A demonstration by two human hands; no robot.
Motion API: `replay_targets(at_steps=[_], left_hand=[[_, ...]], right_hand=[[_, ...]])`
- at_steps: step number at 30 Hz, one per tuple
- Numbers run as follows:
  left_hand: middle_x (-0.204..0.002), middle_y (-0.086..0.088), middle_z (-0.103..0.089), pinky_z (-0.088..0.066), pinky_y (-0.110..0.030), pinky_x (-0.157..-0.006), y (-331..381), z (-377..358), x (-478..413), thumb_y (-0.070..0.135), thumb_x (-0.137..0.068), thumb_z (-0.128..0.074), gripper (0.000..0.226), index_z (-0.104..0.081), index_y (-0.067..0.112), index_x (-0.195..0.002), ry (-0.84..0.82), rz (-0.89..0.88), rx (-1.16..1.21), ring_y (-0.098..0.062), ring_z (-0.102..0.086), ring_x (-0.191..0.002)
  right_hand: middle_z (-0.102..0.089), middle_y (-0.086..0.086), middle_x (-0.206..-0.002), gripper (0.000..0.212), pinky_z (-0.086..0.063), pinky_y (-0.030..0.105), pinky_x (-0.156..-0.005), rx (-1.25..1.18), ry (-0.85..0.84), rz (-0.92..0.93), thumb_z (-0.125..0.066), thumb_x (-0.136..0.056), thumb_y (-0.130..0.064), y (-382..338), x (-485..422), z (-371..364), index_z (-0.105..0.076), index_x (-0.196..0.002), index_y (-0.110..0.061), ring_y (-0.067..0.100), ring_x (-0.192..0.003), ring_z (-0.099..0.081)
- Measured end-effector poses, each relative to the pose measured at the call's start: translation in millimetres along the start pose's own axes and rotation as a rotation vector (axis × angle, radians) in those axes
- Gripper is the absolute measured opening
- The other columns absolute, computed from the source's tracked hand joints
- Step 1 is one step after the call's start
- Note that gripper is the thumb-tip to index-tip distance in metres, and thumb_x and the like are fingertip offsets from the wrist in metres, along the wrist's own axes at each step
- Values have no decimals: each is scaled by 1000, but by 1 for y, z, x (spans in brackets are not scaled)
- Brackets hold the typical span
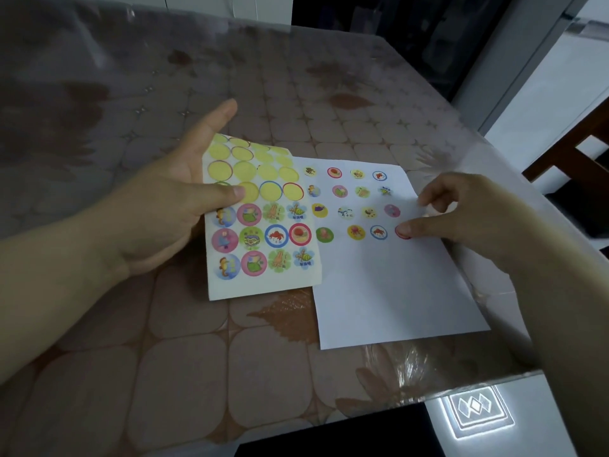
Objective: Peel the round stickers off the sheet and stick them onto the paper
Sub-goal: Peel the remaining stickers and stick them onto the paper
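At centre frame the left hand [171,206] pinches the sticker sheet [260,219] by its left edge, thumb across the face and fingers behind, holding it tilted over the worktop [164,341] so its right edge overlaps the white paper [389,291]. The sheet's upper rows are bare yellow circles; three rows of round stickers [263,239] remain below. To the right, the right hand [461,212] is loosely curled, its thumb pressing a red-rimmed sticker [401,233] onto the paper, at the right end of the fourth row of stuck stickers there.
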State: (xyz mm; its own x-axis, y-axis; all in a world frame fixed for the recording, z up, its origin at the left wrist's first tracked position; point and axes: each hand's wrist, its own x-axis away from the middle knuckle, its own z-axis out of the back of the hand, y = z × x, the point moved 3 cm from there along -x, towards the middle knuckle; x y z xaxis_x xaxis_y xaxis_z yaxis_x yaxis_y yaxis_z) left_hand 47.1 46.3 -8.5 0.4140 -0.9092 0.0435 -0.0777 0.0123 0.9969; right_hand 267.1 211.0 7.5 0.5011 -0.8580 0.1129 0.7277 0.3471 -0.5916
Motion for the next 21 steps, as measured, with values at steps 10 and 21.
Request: replay_targets(at_steps=[10,21], left_hand=[[-114,7,-67,-56,-23,-75,3,0,3,-21,-87,-31,88,-28,51,-138,-123,9,55,-14,-69,-96],[-133,7,-56,-51,-21,-84,-3,4,-1,3,-93,-49,71,-20,43,-143,-115,-106,-19,-6,-62,-109]], right_hand=[[-44,-7,-71,32,-31,23,-53,377,-127,218,-78,-65,-39,-49,1,2,-53,-78,-23,7,-59,-39],[-49,-9,-88,23,-40,34,-78,-81,203,720,-68,-64,-29,-111,23,-90,-63,-84,-19,23,-88,-48]])
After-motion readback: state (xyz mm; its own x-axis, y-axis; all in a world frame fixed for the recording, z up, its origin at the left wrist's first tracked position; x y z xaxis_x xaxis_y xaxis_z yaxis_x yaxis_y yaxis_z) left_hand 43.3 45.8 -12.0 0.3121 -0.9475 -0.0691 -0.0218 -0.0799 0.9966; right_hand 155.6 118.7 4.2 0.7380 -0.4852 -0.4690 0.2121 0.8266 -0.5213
